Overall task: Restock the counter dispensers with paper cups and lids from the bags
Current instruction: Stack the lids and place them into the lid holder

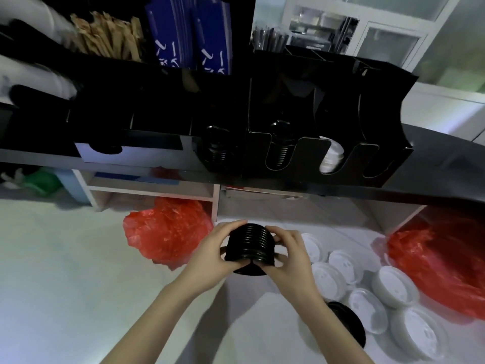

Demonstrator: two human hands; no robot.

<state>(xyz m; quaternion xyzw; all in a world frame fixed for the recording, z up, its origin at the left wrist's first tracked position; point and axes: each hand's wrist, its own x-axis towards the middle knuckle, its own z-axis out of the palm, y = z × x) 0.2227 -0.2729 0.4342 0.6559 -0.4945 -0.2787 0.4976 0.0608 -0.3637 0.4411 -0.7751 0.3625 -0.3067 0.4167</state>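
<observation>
Head view: a stack of black lids point(250, 244) is held low over the floor point(65, 258), grasped from both sides, the left hand point(212, 252) curled round one end and the right hand point(288, 254) round the other, with fingers point(231, 227) wrapped over the ribbed rims. Just beside the right forearm a second black stack point(349, 324) is seen, and white lids point(367, 292) are spread loose on the floor to the right. Red bags point(170, 232) lie at either side, below the shelves point(157, 190). Further off, on the table point(446, 148), the black dispenser point(301, 153) is seen with black lids already in two slots and white ones point(332, 156) in a third; the rightmost slot appears empty. The task is judged partly done: the held stack and the floor lids remain to be loaded. No cups can be made out. The table edge overhangs the route upward.
</observation>
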